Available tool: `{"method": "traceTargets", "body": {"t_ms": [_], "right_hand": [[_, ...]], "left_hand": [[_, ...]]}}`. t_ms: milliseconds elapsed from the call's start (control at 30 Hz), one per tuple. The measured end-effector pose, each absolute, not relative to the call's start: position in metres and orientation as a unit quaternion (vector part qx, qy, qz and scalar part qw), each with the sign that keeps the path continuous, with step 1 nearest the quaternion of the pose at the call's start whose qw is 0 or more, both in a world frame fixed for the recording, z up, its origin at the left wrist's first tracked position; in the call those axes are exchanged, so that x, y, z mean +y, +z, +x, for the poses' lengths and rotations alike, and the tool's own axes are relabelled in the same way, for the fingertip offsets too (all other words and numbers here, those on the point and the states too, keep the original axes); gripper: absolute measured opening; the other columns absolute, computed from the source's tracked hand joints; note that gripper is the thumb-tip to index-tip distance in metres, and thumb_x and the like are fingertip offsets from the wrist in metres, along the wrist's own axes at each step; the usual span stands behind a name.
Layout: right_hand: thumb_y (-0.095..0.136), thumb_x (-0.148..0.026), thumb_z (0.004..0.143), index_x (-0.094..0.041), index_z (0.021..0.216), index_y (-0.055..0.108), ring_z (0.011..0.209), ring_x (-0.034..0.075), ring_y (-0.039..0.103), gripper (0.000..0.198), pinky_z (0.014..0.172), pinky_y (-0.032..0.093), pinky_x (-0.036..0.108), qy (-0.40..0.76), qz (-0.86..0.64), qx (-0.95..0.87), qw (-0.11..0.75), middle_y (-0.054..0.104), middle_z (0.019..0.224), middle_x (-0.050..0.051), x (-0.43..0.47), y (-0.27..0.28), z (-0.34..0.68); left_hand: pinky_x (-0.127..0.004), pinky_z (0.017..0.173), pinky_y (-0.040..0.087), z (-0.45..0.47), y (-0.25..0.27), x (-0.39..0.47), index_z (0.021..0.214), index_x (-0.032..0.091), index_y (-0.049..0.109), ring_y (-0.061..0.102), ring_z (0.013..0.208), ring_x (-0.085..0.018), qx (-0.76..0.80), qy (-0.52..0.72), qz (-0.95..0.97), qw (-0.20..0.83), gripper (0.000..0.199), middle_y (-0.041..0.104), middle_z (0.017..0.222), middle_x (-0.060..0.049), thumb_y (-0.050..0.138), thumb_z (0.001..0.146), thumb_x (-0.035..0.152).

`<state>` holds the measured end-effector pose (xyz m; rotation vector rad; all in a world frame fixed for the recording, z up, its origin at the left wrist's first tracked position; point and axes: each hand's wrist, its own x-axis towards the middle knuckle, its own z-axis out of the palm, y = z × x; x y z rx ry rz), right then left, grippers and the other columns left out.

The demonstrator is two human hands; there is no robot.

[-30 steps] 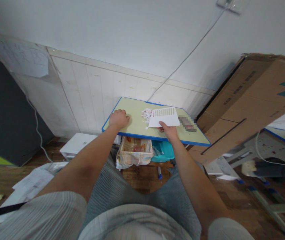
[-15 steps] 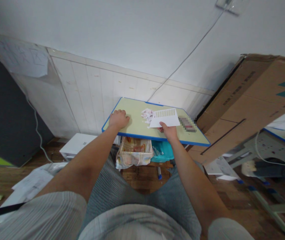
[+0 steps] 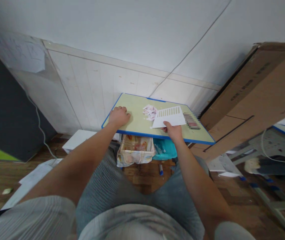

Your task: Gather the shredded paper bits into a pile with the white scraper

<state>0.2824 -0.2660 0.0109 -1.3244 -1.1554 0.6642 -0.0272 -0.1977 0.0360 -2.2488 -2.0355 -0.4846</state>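
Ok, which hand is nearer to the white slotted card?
Right. The right hand grips the white slotted card at its near edge; the left hand rests on the table to the card's left, with paper scraps between.

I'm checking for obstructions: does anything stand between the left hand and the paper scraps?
Nothing visible: only tabletop lies between the left hand and the paper scraps. The slotted sheet in the right hand is on their other side.

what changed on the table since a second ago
Mostly the view: it dipped slightly, and the wall fitting at top right left the picture. Nothing was grabbed or let go. The right hand still holds the white card beside the paper scraps; the left hand still rests on the table.
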Motion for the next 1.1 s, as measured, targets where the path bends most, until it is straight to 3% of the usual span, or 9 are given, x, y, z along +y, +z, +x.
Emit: {"method": "traceTargets", "body": {"t_ms": [133,267,500,700,867,1100], "right_hand": [[0.089,-0.059,0.079,-0.028,0.077,0.070,0.056,0.024,0.068,0.037,0.056,0.061,0.038,0.296,-0.566,-0.518,0.570,0.078,0.064,0.006,-0.273,0.013,0.293],[0.091,-0.066,0.077,-0.026,0.076,0.073,0.057,0.024,0.069,0.044,0.061,0.065,0.040,0.298,-0.571,-0.534,0.548,0.078,0.065,0.007,-0.277,0.017,0.306],[0.090,-0.063,0.092,-0.028,0.064,0.074,0.066,0.027,0.076,0.047,0.073,0.070,0.042,0.267,-0.596,-0.571,0.498,0.078,0.065,0.006,-0.290,0.027,0.332],[0.092,-0.066,0.098,-0.028,0.066,0.075,0.061,0.025,0.072,0.053,0.065,0.066,0.038,0.230,-0.633,-0.549,0.495,0.076,0.063,0.004,-0.307,0.030,0.336],[0.092,-0.067,0.102,-0.027,0.070,0.077,0.062,0.025,0.073,0.053,0.069,0.068,0.039,0.230,-0.627,-0.542,0.510,0.076,0.063,0.004,-0.309,0.032,0.332],[0.089,-0.057,0.104,-0.029,0.068,0.077,0.069,0.026,0.078,0.047,0.078,0.073,0.041,0.259,-0.596,-0.557,0.517,0.078,0.066,0.004,-0.309,0.032,0.334]], "left_hand": [[-0.055,0.122,0.060,-0.033,0.037,-0.186,0.145,0.015,0.085,0.071,0.148,-0.044,-0.668,-0.149,-0.728,0.026,0.052,0.079,0.154,-0.023,0.055,0.110,0.039],[-0.064,0.112,0.066,-0.035,0.044,-0.155,0.129,0.021,0.089,0.074,0.138,-0.049,-0.668,-0.149,-0.729,0.013,0.041,0.083,0.143,-0.021,0.067,0.101,0.044],[-0.060,0.131,0.057,-0.001,0.054,-0.079,0.129,0.027,0.084,0.072,0.144,-0.040,-0.533,-0.326,-0.781,-0.009,0.032,0.083,0.140,-0.011,0.068,0.103,0.038],[-0.058,0.139,0.053,0.032,0.047,-0.054,0.132,0.032,0.078,0.071,0.147,-0.036,-0.447,-0.390,-0.804,-0.040,0.028,0.080,0.143,-0.006,0.071,0.105,0.034],[-0.055,0.142,0.049,0.028,0.035,-0.053,0.129,0.037,0.076,0.069,0.146,-0.032,-0.433,-0.399,-0.806,-0.057,0.024,0.080,0.143,-0.002,0.069,0.106,0.038],[-0.056,0.140,0.044,0.013,0.036,-0.057,0.135,0.028,0.072,0.064,0.148,-0.032,-0.488,-0.399,-0.776,-0.002,0.041,0.077,0.149,-0.009,0.060,0.112,0.059]]}}
